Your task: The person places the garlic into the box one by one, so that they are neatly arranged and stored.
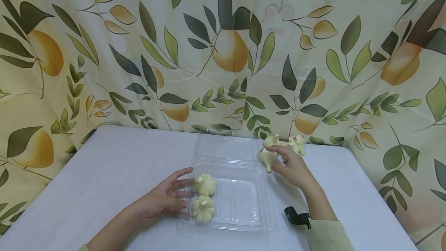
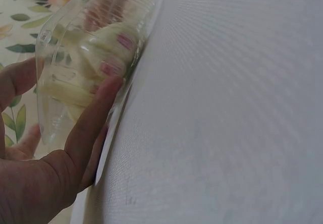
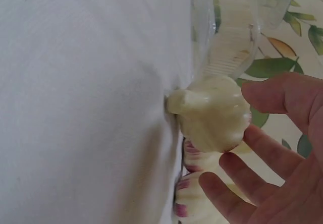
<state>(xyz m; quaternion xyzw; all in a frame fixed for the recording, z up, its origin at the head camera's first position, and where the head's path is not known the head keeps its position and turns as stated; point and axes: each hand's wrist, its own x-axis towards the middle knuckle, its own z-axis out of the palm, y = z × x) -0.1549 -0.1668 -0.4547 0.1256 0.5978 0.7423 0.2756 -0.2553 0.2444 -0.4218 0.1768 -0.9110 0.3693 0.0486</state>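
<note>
A clear plastic clamshell box (image 1: 240, 200) lies with its lid raised at the back. Two cream garlic bulbs, a rear one (image 1: 205, 184) and a front one (image 1: 203, 208), sit along its left side. My left hand (image 1: 162, 196) rests its spread fingers against the box's left wall; the left wrist view shows the bulbs through the plastic. Right of the lid, my right hand (image 1: 290, 164) pinches a garlic bulb (image 3: 214, 114) between thumb and fingers. Its neck points toward the table's near side.
Two more garlic bulbs, a left one (image 1: 272, 140) and a right one (image 1: 297, 143) with pinkish marks, lie by the back edge. A black device (image 1: 297, 217) is at my right wrist. A fruit-patterned curtain (image 1: 132, 69) hangs behind the white table (image 1: 115, 165).
</note>
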